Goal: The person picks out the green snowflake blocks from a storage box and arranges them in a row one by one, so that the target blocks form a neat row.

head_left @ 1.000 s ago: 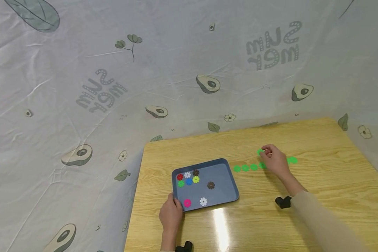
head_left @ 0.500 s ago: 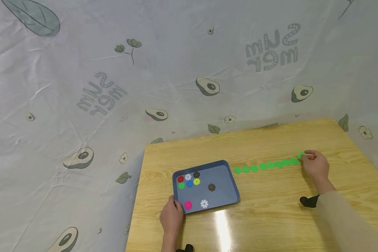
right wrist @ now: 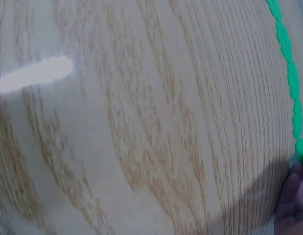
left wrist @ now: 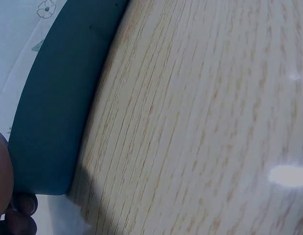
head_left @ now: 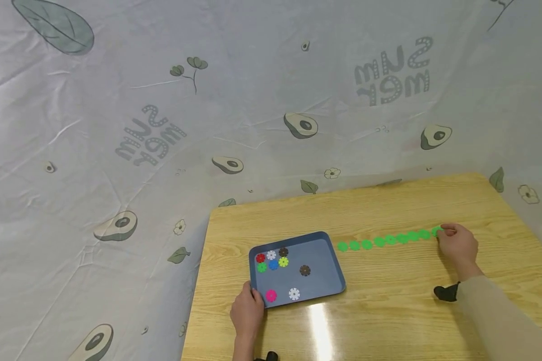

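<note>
My left hand [head_left: 247, 311] grips the near left corner of a blue-grey tray [head_left: 322, 258], thumb at the rim. In the left wrist view the tray's side [left wrist: 53, 107] appears dark teal, with fingertips at its corner. To the right of the tray, notched green plastic discs [head_left: 367, 244] form a row on the table. At the row's right end my right hand [head_left: 458, 249] pinches a green disc [head_left: 436, 230], partly covered by the fingers. The right wrist view shows the fingers at the row's end [right wrist: 300, 147].
In the tray lie red [head_left: 260, 257], green, blue, yellow, pink [head_left: 271, 296], white [head_left: 294, 294] and brown discs [head_left: 304, 271]. Under everything is a wood-grain table [head_left: 379, 311]. Behind it hangs a pale cloth [head_left: 253, 100] with avocado prints.
My right hand first moved right, from above the row's middle to its right end, carrying a green disc. It then lowered the disc into line there. The left hand stayed on the tray.
</note>
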